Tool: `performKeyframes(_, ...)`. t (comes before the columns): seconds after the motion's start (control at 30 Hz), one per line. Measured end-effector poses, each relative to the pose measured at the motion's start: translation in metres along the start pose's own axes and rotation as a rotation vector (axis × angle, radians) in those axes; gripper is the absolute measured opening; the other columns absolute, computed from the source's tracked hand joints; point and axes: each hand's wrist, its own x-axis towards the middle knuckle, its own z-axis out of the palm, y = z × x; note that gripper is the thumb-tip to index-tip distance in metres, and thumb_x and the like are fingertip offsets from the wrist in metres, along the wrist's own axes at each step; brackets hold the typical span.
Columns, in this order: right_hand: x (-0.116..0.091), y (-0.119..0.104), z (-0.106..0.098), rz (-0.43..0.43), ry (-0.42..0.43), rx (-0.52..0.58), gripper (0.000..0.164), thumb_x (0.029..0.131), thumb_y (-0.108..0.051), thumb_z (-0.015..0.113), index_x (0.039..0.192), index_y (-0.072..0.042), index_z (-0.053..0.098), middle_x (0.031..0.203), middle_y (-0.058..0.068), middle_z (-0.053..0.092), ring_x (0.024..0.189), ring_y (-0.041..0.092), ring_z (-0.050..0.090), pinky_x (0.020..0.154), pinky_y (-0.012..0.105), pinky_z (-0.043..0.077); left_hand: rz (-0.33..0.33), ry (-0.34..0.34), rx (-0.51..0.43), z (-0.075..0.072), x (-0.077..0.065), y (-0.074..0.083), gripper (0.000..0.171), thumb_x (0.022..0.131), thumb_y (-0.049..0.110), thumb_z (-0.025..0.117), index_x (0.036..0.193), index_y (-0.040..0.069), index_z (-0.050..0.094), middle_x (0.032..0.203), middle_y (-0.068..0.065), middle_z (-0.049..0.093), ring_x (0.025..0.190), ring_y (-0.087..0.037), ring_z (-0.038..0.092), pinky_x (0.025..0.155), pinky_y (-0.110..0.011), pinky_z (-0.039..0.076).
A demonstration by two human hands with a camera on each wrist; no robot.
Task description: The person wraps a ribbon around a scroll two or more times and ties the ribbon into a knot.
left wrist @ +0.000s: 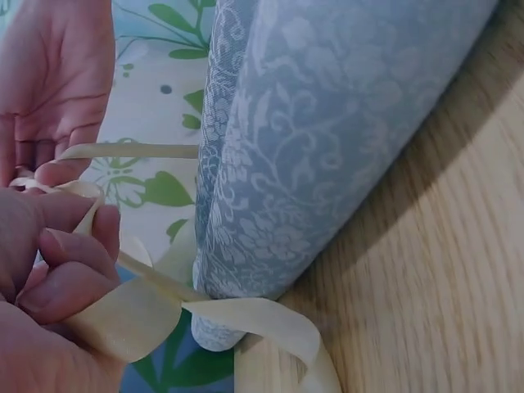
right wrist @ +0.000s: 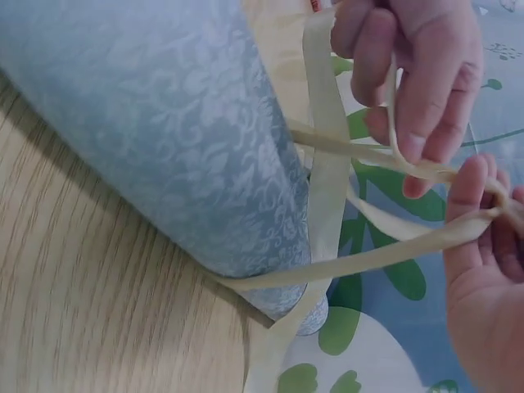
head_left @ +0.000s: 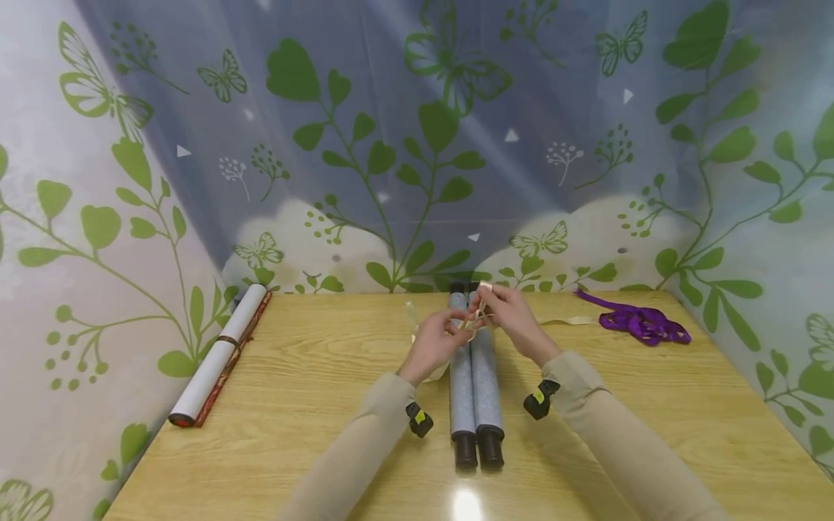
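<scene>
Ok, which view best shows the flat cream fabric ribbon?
Right wrist view: strands of the ribbon show large beside the blue-grey floral roll. The left wrist view has it close, partly covered by fingers; the head view, small and partly hidden.

In the head view, the left hand [head_left: 435,341] and the right hand [head_left: 513,312] cover a stretch of the two blue-grey scrolls [head_left: 486,391] near their far ends. The cream ribbon [head_left: 570,320] between the fingers is there too small to follow, and its part under the scrolls is hidden. Both sleeves [head_left: 625,434] and the wooden table [head_left: 228,449] are cut by the near edge. Each wrist view cuts off both hands and the scrolls; in the right one, the ribbon's crossing, perhaps a loop, is blurred.
</scene>
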Motion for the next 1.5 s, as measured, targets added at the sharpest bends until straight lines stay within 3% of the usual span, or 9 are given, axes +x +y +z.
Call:
performKeyframes(0.13,-0.001,0.001,0.001,-0.053,-0.045,-0.058,0.046,0.105,-0.034,0.045,0.103,0.009,0.06,0.088,0.008,0.065,0.071,0.015,0.06,0.066,0.032,0.054,0.001,0.066,0.084,0.003,0.003,0.001,0.02,0.092,0.02,0.066,0.106,0.008,0.073,0.077,-0.002,0.065,0.062,-0.009,0.055,0.052,-0.021,0.043)
performKeyframes(0.37,0.002,0.007,0.004,-0.127,0.022,-0.141,0.043,0.106,-0.027,0.042,0.107,0.013,0.057,0.097,0.025,0.061,0.087,0.03,0.068,0.083,0.047,0.057,-0.016,0.178,-0.015,0.004,0.003,0.001,0.014,0.092,0.021,0.067,0.096,0.008,0.069,0.083,-0.002,0.062,0.058,-0.008,0.047,0.053,-0.021,0.039)
performKeyframes(0.63,0.002,0.011,0.009,-0.112,0.111,-0.222,0.041,0.106,-0.029,0.043,0.104,0.006,0.064,0.102,0.023,0.067,0.093,0.025,0.066,0.085,0.045,0.056,-0.026,0.087,-0.13,0.005,0.0,-0.001,0.012,0.092,0.016,0.066,0.1,0.008,0.069,0.099,-0.009,0.068,0.05,-0.008,0.045,0.05,-0.021,0.039)
performKeyframes(0.73,0.001,0.01,0.009,-0.106,0.101,-0.163,0.044,0.106,-0.032,0.042,0.102,0.005,0.064,0.103,0.023,0.066,0.09,0.021,0.065,0.085,0.042,0.056,0.01,0.029,-0.095,0.005,0.0,-0.002,0.016,0.094,0.017,0.064,0.103,0.006,0.072,0.115,-0.008,0.069,0.065,-0.013,0.053,0.058,-0.022,0.043)
performKeyframes(0.87,0.001,0.009,0.008,-0.105,0.082,-0.041,0.045,0.106,-0.032,0.042,0.103,0.009,0.061,0.104,0.02,0.066,0.09,0.018,0.067,0.085,0.034,0.056,0.039,-0.01,-0.026,0.004,0.0,-0.003,0.022,0.097,0.018,0.061,0.11,0.008,0.074,0.108,-0.008,0.072,0.074,-0.017,0.053,0.059,-0.023,0.042)
performKeyframes(1.07,0.002,0.008,0.003,-0.037,0.08,0.153,0.036,0.106,-0.027,0.043,0.093,0.001,0.061,0.095,0.003,0.069,0.09,0.013,0.068,0.083,0.027,0.056,0.003,0.135,-0.048,0.0,0.0,-0.007,0.025,0.097,0.022,0.059,0.111,0.009,0.075,0.092,-0.008,0.071,0.066,-0.008,0.054,0.055,-0.022,0.044)
performKeyframes(1.23,0.0,0.003,-0.004,0.026,0.079,0.36,0.035,0.106,-0.028,0.041,0.087,-0.007,0.06,0.091,0.0,0.071,0.093,0.016,0.068,0.087,0.028,0.055,-0.028,0.27,-0.185,-0.01,0.001,0.0,0.022,0.095,0.021,0.065,0.104,0.004,0.076,0.098,-0.01,0.072,0.079,-0.015,0.063,0.065,-0.023,0.046)
performKeyframes(1.37,-0.002,-0.001,-0.013,0.059,0.072,0.496,0.036,0.107,-0.026,0.038,0.086,-0.007,0.06,0.087,0.003,0.069,0.093,0.018,0.068,0.091,0.031,0.054,-0.083,0.253,-0.387,-0.024,0.005,0.0,0.023,0.093,0.014,0.067,0.108,-0.002,0.071,0.086,-0.004,0.072,0.087,-0.021,0.067,0.073,-0.024,0.049)
performKeyframes(1.5,-0.005,-0.004,-0.026,0.084,0.087,0.632,0.034,0.108,-0.025,0.037,0.085,-0.009,0.056,0.081,0.003,0.063,0.088,0.018,0.067,0.094,0.033,0.052,-0.122,0.235,-0.528,-0.039,0.009,-0.012,0.02,0.093,0.009,0.066,0.11,0.0,0.067,0.074,0.003,0.066,0.074,-0.012,0.065,0.074,-0.024,0.051)
